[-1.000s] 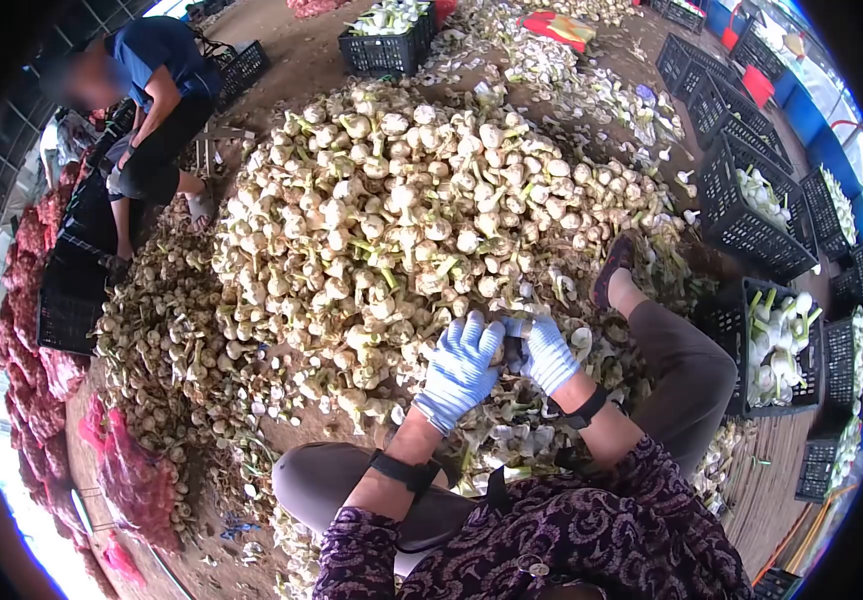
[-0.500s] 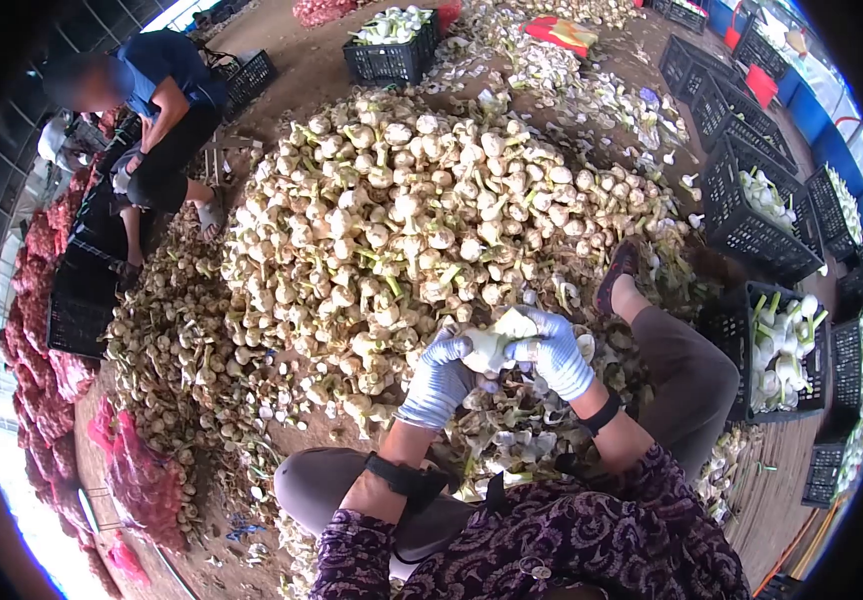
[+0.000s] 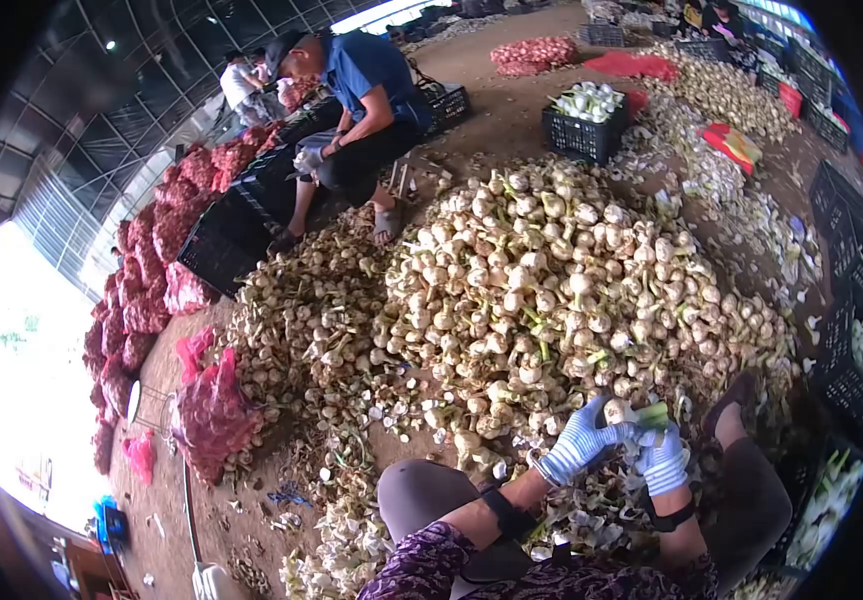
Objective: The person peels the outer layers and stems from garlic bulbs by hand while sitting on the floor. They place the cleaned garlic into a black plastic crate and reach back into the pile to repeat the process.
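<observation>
Both hands wear white-and-blue striped gloves and meet low in the view, right of centre. My left hand (image 3: 584, 442) is closed around a garlic bulb (image 3: 620, 411) with a green stem stub pointing right. From the other side my right hand (image 3: 663, 460) grips the same garlic near its stem; its fingertips are partly hidden. Just beyond the hands rises a large pile of untrimmed garlic bulbs (image 3: 542, 285). Peeled skins and stem scraps (image 3: 597, 515) lie beneath them, between my legs.
Crates of trimmed garlic stand at right (image 3: 832, 500) and at the back (image 3: 589, 122). Another person (image 3: 372, 95) sits bent over at upper left beside a black crate (image 3: 227, 240). Red mesh sacks (image 3: 157, 245) are stacked at left; a pink bag (image 3: 214, 410) sits nearer.
My view has swung left and up, so the pile and hands appear further right. Both hands still hold garlic; its green stem now shows pointing right.
</observation>
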Demonstrator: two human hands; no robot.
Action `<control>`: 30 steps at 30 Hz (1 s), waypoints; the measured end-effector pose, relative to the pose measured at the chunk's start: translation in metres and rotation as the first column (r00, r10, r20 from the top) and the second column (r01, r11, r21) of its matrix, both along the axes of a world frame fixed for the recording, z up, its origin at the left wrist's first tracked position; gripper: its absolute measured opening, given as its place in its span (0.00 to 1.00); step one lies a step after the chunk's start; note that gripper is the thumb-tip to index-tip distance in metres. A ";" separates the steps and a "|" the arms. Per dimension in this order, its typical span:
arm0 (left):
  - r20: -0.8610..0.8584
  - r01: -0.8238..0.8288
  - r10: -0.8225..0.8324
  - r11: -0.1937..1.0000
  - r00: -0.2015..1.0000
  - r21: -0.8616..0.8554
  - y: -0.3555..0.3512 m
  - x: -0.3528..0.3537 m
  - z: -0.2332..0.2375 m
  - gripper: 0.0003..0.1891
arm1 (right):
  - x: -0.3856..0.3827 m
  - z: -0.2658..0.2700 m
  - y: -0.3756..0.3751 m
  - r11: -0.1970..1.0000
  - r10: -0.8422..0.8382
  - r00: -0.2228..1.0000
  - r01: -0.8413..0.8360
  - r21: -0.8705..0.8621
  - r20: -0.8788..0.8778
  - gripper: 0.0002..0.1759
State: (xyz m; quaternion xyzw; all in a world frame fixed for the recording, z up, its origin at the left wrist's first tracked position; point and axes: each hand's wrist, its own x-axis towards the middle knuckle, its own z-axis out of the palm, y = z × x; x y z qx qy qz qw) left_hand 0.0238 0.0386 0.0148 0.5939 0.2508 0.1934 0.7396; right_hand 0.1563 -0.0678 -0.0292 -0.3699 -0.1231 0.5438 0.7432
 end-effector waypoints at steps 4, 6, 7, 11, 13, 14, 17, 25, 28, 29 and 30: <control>0.092 0.007 0.022 0.951 0.996 -0.308 -0.004 -0.006 0.015 0.34 | -0.002 0.008 0.000 0.998 -0.025 0.957 0.041 -0.048 0.288 0.25; 0.051 0.048 -0.031 0.915 0.998 -0.401 0.003 -0.016 0.030 0.33 | -0.018 0.025 0.008 0.992 -0.106 0.994 0.104 -0.067 -0.027 0.24; 0.010 0.085 -0.092 0.865 0.996 -0.495 0.004 -0.019 0.037 0.32 | -0.021 0.029 0.009 0.981 -0.188 0.921 0.160 -0.109 -0.340 0.25; 0.148 0.038 0.054 0.829 0.987 -0.558 0.003 -0.014 -0.014 0.28 | -0.014 0.001 -0.002 0.999 -0.023 0.901 0.034 0.017 -0.433 0.27; 0.203 0.059 0.062 0.839 0.977 -0.540 0.003 -0.016 -0.004 0.30 | -0.011 0.028 0.001 0.987 -0.144 0.691 0.156 0.048 0.709 0.19; 0.229 0.104 0.034 0.821 0.973 -0.562 0.002 -0.017 0.017 0.31 | 0.005 -0.008 -0.002 0.990 -0.101 0.846 0.139 -0.033 0.524 0.17; 0.205 0.090 0.027 0.836 0.978 -0.541 0.004 -0.015 0.032 0.36 | 0.028 -0.057 -0.008 0.995 -0.013 0.778 0.071 -0.068 0.628 0.23; 0.193 0.158 -0.051 0.786 0.980 -0.598 0.006 -0.006 0.009 0.33 | 0.024 0.025 -0.015 0.984 0.030 0.993 -0.009 -0.178 0.117 0.11; 0.142 0.071 0.002 0.859 0.990 -0.507 -0.001 0.000 0.007 0.34 | 0.019 -0.006 -0.011 0.992 0.078 0.476 0.049 -0.115 0.876 0.16; 0.108 0.073 -0.025 0.883 0.994 -0.464 0.000 -0.002 0.007 0.35 | 0.019 -0.012 -0.013 0.992 0.079 0.475 0.050 -0.117 0.876 0.16; 0.071 0.074 -0.049 0.905 0.996 -0.418 0.002 -0.003 0.008 0.36 | 0.014 0.002 -0.008 0.997 0.039 0.846 -0.001 -0.071 0.531 0.19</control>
